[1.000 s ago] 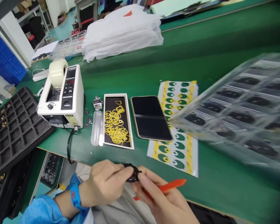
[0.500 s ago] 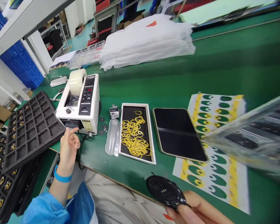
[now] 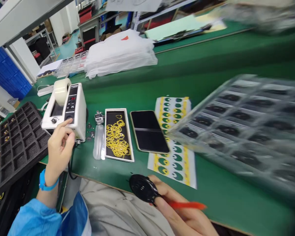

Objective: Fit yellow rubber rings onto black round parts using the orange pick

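Gripping nothing, the left hand [image 3: 60, 147], fingers partly curled, sets a fingertip at the front of the tape dispenser [image 3: 79, 109]. A shallow box [image 3: 128, 134] holds yellow rings [image 3: 118, 141]. The right hand [image 3: 180, 208] pinches a black disc [image 3: 142, 188] near the table's edge [image 3: 108, 185], plus a red strip [image 3: 190, 205].

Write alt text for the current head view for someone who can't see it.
A person's right hand holds a round black part and an orange strip, while the left hand is at a white tape dispenser, index finger extended. On the green bench lie a tray of yellow rings, a device with a dark screen and a patterned sheet.
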{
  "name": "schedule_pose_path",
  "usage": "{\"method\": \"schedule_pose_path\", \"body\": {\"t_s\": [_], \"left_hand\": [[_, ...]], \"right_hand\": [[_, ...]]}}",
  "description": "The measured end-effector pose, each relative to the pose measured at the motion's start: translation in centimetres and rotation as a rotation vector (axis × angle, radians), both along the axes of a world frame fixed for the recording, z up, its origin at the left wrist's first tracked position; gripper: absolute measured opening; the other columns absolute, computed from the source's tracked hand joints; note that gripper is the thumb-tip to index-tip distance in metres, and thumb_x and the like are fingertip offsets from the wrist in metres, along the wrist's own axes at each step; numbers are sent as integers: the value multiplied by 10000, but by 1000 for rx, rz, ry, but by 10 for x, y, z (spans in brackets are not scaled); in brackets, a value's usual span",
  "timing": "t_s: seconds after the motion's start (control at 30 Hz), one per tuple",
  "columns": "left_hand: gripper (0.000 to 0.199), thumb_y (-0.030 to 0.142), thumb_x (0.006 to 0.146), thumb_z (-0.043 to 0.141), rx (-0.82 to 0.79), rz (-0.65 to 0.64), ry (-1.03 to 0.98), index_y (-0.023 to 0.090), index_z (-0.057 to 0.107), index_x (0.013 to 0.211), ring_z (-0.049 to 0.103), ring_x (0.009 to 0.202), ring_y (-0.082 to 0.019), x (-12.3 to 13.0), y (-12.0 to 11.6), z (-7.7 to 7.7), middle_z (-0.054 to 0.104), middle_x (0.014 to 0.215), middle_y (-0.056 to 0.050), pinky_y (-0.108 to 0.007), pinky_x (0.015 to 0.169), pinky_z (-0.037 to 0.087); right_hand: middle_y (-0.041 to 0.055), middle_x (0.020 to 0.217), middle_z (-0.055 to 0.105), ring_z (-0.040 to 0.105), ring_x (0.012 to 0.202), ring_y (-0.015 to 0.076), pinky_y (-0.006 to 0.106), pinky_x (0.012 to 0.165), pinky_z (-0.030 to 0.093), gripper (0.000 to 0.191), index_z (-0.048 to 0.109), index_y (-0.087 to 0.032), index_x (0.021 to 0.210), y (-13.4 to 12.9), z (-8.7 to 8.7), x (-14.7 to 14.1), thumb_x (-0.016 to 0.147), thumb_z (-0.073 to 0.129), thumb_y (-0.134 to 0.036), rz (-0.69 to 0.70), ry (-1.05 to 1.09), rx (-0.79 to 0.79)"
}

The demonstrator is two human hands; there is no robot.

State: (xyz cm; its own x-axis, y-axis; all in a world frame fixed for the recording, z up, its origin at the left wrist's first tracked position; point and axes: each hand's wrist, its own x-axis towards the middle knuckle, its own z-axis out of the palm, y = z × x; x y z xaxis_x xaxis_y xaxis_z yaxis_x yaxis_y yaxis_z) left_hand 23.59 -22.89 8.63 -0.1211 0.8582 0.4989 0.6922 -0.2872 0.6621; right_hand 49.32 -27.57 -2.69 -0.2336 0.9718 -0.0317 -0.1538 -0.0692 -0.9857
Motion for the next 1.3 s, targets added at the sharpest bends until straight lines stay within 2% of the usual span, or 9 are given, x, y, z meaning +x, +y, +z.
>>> {"method": "schedule_pose_path", "body": {"t_s": [0.1, 0.17, 0.23, 0.3, 0.37, 0.57, 0.83, 1.07, 1.3], "left_hand": [[282, 247, 936, 512, -36, -143, -131, 205, 545, 660, 580, 995, -235, 17, -8, 2, 602, 873, -46, -300, 726, 405], [303, 273, 948, 511, -184, -322, -225, 198, 540, 656, 548, 818, -180, 32, -16, -3, 570, 844, -29, -282, 676, 385], [313, 302, 951, 517, -375, -491, -290, 193, 541, 659, 481, 701, -149, 48, -21, -10, 514, 778, -10, -273, 627, 359], [309, 323, 946, 530, -523, -597, -321, 189, 556, 669, 441, 670, -140, 61, -23, -18, 475, 756, -4, -272, 598, 335], [294, 328, 942, 539, -598, -642, -312, 186, 575, 687, 429, 671, -138, 70, -22, -26, 464, 765, -4, -274, 596, 322], [277, 306, 936, 542, -607, -649, -225, 184, 573, 689, 407, 673, -137, 78, -15, -32, 436, 739, 10, -274, 597, 297], [280, 292, 935, 543, -602, -634, -226, 182, 580, 680, 396, 663, -134, 79, -10, -35, 427, 726, 15, -272, 599, 294], [248, 294, 934, 558, -554, -678, -229, 186, 619, 718, 402, 673, -137, 75, -12, -30, 442, 743, 10, -277, 609, 306], [249, 263, 926, 557, -606, -658, -211, 174, 615, 700, 400, 671, -126, 78, -10, -32, 418, 735, 18, -269, 605, 300]], "right_hand": [[90, 1019, 651, 618, 973, 228, 289, 845, 530, 369, 688, -225, 848, 5, 5, -2, 871, 608, -584, 44, 69, -58], [74, 998, 638, 606, 944, 209, 276, 803, 524, 363, 678, -230, 868, 8, 5, -2, 860, 625, -589, 34, 136, -119], [44, 893, 603, 573, 812, 169, 245, 709, 505, 369, 655, -224, 825, 12, 8, -1, 860, 629, -591, 57, 190, -157], [14, 776, 534, 503, 694, 143, 236, 637, 469, 409, 632, -214, 785, 16, 13, -1, 850, 629, -617, 98, 216, -162], [-3, 725, 481, 462, 659, 138, 244, 624, 450, 451, 613, -204, 766, 21, 20, 0, 823, 639, -651, 129, 219, -163], [-16, 724, 458, 442, 659, 136, 256, 640, 432, 497, 576, -201, 779, 27, 31, 2, 798, 636, -693, 157, 193, -170], [-29, 706, 430, 397, 649, 125, 241, 621, 373, 466, 556, -203, 772, 27, 30, 5, 839, 619, -660, 191, 239, -154], [-28, 720, 415, 391, 658, 132, 246, 629, 366, 465, 534, -205, 750, 26, 31, 6, 855, 601, -653, 196, 210, -134], [-15, 740, 444, 413, 692, 139, 251, 661, 365, 421, 572, -203, 772, 26, 28, 5, 885, 600, -608, 228, 255, -100]]}}
